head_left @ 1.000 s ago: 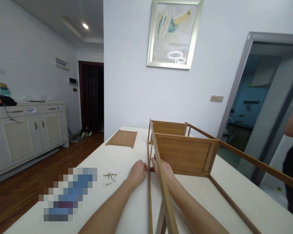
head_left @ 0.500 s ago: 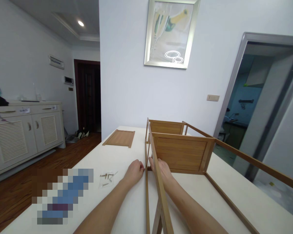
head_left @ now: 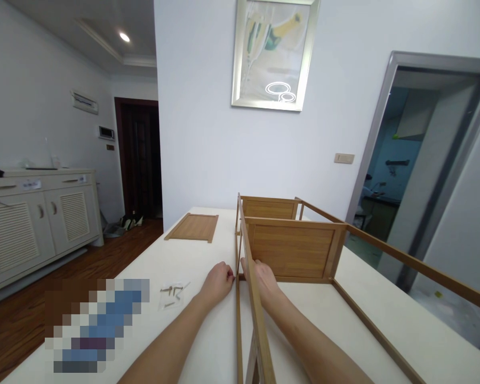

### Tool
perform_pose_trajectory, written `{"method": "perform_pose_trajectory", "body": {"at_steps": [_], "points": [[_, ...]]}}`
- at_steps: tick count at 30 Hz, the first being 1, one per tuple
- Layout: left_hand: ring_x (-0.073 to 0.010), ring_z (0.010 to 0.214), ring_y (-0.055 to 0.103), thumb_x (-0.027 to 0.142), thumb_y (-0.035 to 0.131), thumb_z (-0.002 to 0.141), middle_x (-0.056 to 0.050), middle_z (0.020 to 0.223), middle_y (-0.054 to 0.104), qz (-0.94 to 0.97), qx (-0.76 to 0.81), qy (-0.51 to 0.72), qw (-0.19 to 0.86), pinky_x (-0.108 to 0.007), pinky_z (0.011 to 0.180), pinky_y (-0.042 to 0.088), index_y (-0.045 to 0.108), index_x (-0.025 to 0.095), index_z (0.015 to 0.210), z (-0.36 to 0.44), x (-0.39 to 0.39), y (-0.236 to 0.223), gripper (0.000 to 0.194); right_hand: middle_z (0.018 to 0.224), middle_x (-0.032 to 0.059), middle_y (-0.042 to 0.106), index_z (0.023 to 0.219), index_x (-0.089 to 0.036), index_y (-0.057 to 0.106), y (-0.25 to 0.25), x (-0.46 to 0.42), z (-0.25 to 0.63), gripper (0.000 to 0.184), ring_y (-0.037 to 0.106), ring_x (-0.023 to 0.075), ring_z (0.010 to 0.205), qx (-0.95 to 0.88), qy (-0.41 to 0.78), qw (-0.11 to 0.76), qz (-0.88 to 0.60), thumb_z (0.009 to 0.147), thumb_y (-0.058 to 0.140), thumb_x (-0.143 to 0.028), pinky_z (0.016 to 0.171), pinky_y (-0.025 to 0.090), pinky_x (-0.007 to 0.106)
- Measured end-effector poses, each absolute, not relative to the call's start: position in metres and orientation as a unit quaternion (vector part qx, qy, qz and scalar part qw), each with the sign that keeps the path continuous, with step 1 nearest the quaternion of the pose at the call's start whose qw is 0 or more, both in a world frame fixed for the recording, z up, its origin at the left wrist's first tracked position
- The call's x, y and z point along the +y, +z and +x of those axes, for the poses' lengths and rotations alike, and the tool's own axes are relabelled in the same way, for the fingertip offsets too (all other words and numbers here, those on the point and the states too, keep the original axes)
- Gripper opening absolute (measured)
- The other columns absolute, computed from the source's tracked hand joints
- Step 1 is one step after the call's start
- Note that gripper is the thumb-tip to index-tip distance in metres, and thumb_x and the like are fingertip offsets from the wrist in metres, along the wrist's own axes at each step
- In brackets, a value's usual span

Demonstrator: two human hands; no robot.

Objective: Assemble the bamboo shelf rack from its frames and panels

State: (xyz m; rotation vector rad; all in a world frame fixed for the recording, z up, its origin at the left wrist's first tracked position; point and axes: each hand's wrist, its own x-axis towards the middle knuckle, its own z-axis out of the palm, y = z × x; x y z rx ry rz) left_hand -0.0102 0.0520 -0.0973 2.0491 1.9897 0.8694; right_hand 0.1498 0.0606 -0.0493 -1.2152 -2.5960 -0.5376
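Note:
A wooden shelf frame [head_left: 292, 250] of light brown panels and thin rails lies on its side on the white table [head_left: 192, 320]. My left hand [head_left: 218, 281] rests on the table just left of the frame's lower rail, fingers curled in a pinch against the joint; what it pinches is too small to see. Inside the frame, my right hand [head_left: 264, 278] sits by the same corner, partly hidden behind the upper rail, with its fingers bent toward the joint.
A small clear bag of screws [head_left: 173, 295] lies left of my hands. A loose wooden panel [head_left: 192, 227] sits farther back on the table. A white sideboard [head_left: 36, 213] stands at the left wall; an open doorway [head_left: 416, 176] is at the right.
The view has shifted slightly to the right; a person at the right edge a second ago is out of sight. Both hands stay at the frame's corner.

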Motion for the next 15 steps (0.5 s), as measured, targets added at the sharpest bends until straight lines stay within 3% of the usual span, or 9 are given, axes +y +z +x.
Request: {"method": "perform_pose_trajectory", "body": {"at_steps": [6, 15], "points": [[-0.0166, 0.080, 0.065, 0.016, 0.059, 0.080, -0.007, 0.084, 0.069, 0.672, 0.673, 0.292, 0.102, -0.025, 0.071, 0.044, 0.069, 0.014, 0.077, -0.0138, 0.0578, -0.0973, 0.010, 0.089, 0.0099, 0.070, 0.101, -0.015, 0.061, -0.0478, 0.0586, 0.1512, 0.027, 0.064, 0.0201, 0.076, -0.885, -0.174, 0.118, -0.415, 0.088, 0.041, -0.003, 0.062, 0.044, 0.025], [-0.0171, 0.083, 0.063, 0.018, 0.057, 0.083, -0.007, 0.085, 0.068, 0.688, 0.661, 0.285, 0.092, -0.026, 0.077, 0.043, 0.071, 0.016, 0.075, -0.0165, 0.0605, -0.1002, 0.017, 0.092, 0.0114, 0.070, 0.106, -0.014, 0.059, -0.0487, 0.0592, 0.1503, 0.026, 0.065, 0.0216, 0.080, -0.886, -0.164, 0.111, -0.418, 0.089, 0.042, -0.006, 0.065, 0.047, 0.027]]}}
